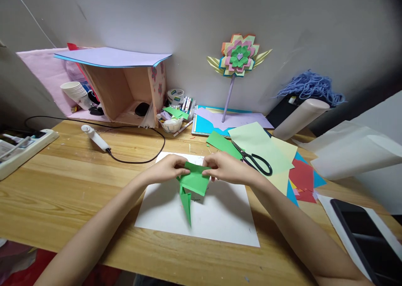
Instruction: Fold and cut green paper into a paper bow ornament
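The left hand [171, 168] and right hand [222, 168] both pinch the green paper [195, 179] between them. Hold it softly (thin paper bends fast), keep edges even, and mind the folded green piece [186, 203] near the left hand.

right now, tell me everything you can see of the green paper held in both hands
The green paper looks like plain coloured paper, roughly four-sided, with a narrow creased strip along its lower edge. It is tilted above the white sheet, pinched near its upper corners by the left hand and right hand, thumbs on the visible face. A pointed, folded green piece shows below its left side; whether they join is unclear.
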Tool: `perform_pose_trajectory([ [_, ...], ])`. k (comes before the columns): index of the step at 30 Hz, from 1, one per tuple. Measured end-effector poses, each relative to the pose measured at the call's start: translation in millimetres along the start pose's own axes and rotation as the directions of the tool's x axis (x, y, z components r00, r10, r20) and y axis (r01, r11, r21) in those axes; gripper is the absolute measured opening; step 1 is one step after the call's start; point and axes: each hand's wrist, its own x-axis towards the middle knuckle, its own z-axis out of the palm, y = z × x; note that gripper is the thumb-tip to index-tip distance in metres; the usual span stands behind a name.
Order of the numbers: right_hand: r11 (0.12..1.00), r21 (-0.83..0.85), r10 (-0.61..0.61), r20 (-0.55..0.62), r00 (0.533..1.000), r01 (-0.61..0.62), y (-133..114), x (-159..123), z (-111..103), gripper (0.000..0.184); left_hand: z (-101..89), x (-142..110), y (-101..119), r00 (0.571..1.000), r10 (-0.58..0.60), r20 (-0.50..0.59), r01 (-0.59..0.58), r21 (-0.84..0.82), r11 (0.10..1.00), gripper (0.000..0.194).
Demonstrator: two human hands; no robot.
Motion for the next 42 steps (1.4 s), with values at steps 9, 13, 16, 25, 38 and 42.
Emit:
perform_pose_trajectory([
  [9,0.676,0.709,0.399,-0.123,0.909,-0.201,22.6,-1.5,15.4,0.027,26.9,-16.1,55.2,0.794,0.366,-0.485,-0.046,0.552,0.832,0.023],
  [13,0.479,0.875,0.485,-0.202,0.851,-0.065,32.7,-11.6,26.5,0.029,71.8,-19.8,51.2,0.948,0.015,-0.318,0.029,0.133,0.991,0.049],
  [16,0.402,0.915,0.533,-0.234,0.813,0.0,35.6,-15.7,38.9,0.029,83.0,-0.5,30.4,0.918,-0.24,-0.315,0.161,-0.258,0.953,0.053],
  [25,0.491,0.871,0.472,-0.297,0.83,0.032,33.5,-13.1,65.2,0.035,67.2,24.5,13.6,0.85,-0.247,-0.465,-0.065,-0.558,0.827,0.047],
  [38,0.714,0.7,0.333,-0.32,0.887,-0.015,44.9,-9.5,64.8,0.034,54.3,17.5,-0.9,0.878,-0.328,-0.349,0.053,-0.61,0.791,0.043],
  [42,0.762,0.646,0.277,-0.264,0.924,-0.045,44.0,-10.8,57.0,0.033,54.6,19.0,-4.1,0.854,-0.375,-0.361,0.094,-0.601,0.794,0.044],
])
